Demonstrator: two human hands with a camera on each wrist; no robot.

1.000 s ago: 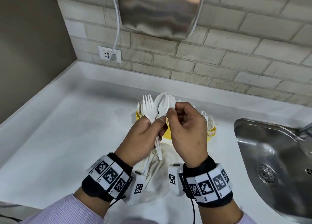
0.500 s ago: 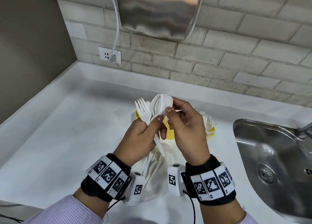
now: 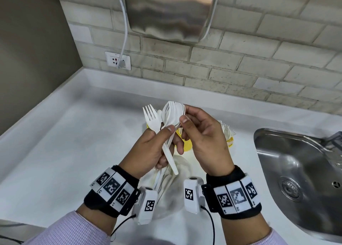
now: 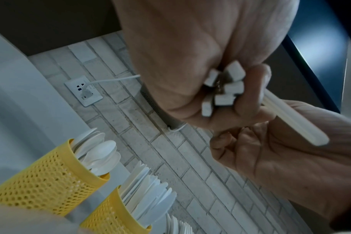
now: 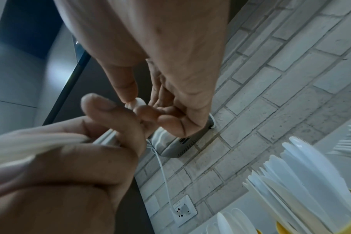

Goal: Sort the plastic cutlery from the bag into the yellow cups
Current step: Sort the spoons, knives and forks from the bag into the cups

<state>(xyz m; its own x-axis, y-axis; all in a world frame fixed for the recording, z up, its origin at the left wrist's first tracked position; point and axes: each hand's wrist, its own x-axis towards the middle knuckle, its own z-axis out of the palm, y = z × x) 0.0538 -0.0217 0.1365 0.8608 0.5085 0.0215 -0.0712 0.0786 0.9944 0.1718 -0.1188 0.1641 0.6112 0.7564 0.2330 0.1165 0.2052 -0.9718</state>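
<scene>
Nearest the person, black wristbands carry white tiles printed with black square codes; small marks sit under the tiles, too small to read. Just beyond the wrists, the clear plastic bag point(image 3: 172, 187) lies on the white counter point(image 3: 64, 152), with more white cutlery still inside it.

Above the bag, the left hand point(image 3: 148, 150) is clenched around a bundle of white plastic handles, thumb pressed across them; a fork point(image 3: 152, 120) and a stack of spoons point(image 3: 172, 113) fan out above its fist. The left wrist view shows the butt ends of the handles point(image 4: 222, 90) poking from the curled fingers. The right hand point(image 3: 205, 141), beside the left, pinches the spoon stack at the bowls between thumb and fingertips, its other fingers loosely bent.

Behind the bag and partly hidden by both hands stand the yellow cups point(image 4: 50, 178), perforated like mesh. One holds spoons, the next holds knives point(image 4: 150, 199), and forks point(image 3: 226, 130) show to the right of them.

Right of the bag is a steel sink point(image 3: 296, 170). On the brick wall behind the bag, a white socket point(image 3: 118, 60) has a white cable plugged in, running up to a steel hand dryer point(image 3: 170, 11). Faint lettering on the socket and dryer cannot be read.
</scene>
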